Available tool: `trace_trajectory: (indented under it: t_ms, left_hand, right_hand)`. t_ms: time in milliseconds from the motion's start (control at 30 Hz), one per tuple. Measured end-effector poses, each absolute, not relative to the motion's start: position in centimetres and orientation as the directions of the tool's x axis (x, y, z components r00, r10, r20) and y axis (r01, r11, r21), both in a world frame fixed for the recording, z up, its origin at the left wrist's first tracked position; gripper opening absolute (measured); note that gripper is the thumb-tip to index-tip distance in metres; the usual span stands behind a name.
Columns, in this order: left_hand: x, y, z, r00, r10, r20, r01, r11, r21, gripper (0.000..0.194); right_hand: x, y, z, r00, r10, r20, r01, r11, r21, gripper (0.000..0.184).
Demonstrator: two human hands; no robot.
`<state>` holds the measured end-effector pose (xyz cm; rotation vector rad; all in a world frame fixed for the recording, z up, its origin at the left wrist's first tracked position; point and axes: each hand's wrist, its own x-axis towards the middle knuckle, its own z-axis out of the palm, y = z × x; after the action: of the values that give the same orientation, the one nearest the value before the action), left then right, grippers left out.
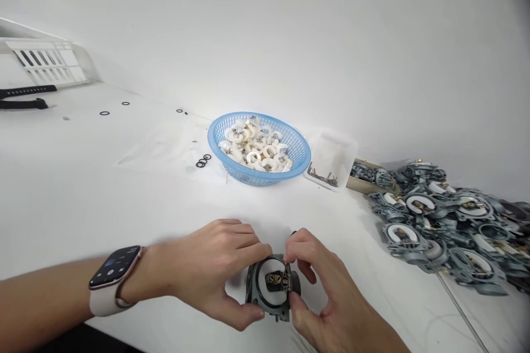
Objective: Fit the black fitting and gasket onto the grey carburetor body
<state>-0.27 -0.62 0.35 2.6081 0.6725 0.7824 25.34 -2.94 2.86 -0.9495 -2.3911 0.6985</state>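
A grey metal carburetor [254,287] rests on the white table in front of me, its open side facing up. A white ring-shaped float [265,291] sits inside it, around brass parts at the centre. My left hand [219,273], with a watch on the wrist, grips the carburetor's left side between thumb and fingers. On the other side, my right hand [321,287] has its thumb and index finger at the float's hinge end. Whether those fingertips hold a small pin there I cannot make out.
Behind the hands stands a blue basket [259,176] of white floats. Right of it, a clear tray [331,151] holds small metal pins. Many carburetors [439,220] are piled at right. Black O-rings [202,161] lie left of the basket; a white rack [49,60] is far left.
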Motion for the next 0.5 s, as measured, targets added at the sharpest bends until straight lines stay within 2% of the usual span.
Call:
trace_trajectory:
  t_ms: [133, 333, 500]
  left_hand:
    - [-0.25, -0.67, 0.33, 0.743, 0.521, 0.421, 0.347, -0.837, 0.424, 0.042]
    - [-0.31, -0.63, 0.36, 0.745, 0.519, 0.42, 0.347, -0.838, 0.421, 0.042]
    - [-0.47, -0.68, 0.39, 0.752, 0.506, 0.423, 0.342, -0.848, 0.405, 0.041]
  right_hand:
    - [25.36, -2.95, 2.95, -0.67, 0.718, 0.192, 0.495, 0.624, -0.605, 0.05]
    - [25.12, -2.95, 2.81, -0.659, 0.714, 0.235, 0.472, 0.637, -0.609, 0.045]
    - [25.14, -3.03, 2.91, -0.667, 0.722, 0.185, 0.482, 0.607, -0.632, 0.045]
